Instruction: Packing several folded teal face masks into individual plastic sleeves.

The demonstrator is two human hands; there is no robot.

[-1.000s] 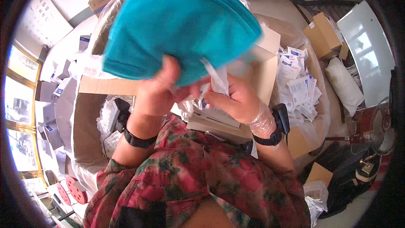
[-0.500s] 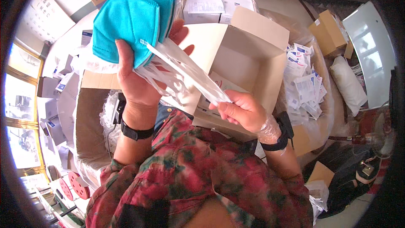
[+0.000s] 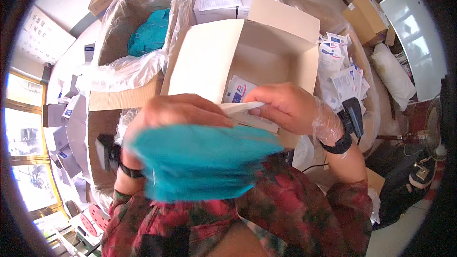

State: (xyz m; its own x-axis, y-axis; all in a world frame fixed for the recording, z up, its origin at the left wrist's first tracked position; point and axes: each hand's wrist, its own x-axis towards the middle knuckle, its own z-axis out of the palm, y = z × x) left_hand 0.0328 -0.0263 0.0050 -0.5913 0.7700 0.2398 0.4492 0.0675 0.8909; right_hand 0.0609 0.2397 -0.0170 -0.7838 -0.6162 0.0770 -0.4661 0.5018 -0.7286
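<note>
A stack of teal face masks (image 3: 204,164), smeared by motion, hangs low in front of my body. My left hand (image 3: 183,109) is closed over its upper edge, the back of the hand showing and the fingertips partly hidden. White straps (image 3: 239,108) run from the stack to my right hand (image 3: 290,109), whose thumb and fingers pinch their end. Both hands are over the near side of an open carton (image 3: 281,59). Inside that carton, just beyond my right fingers, lies a flat printed packet (image 3: 234,90) in white, blue and red.
At the far left, a plastic-lined box (image 3: 112,43) holds more teal masks (image 3: 151,33). White cartons (image 3: 216,2) stand behind the open one. To the right, a lined container holds loose white packets (image 3: 347,78). Grey boxes (image 3: 57,126) are piled at left, beside a brown carton (image 3: 97,133).
My left hand has turned over and brought the mask stack down and toward my body from the upper left. My right hand has moved slightly up and right, still pinching the straps.
</note>
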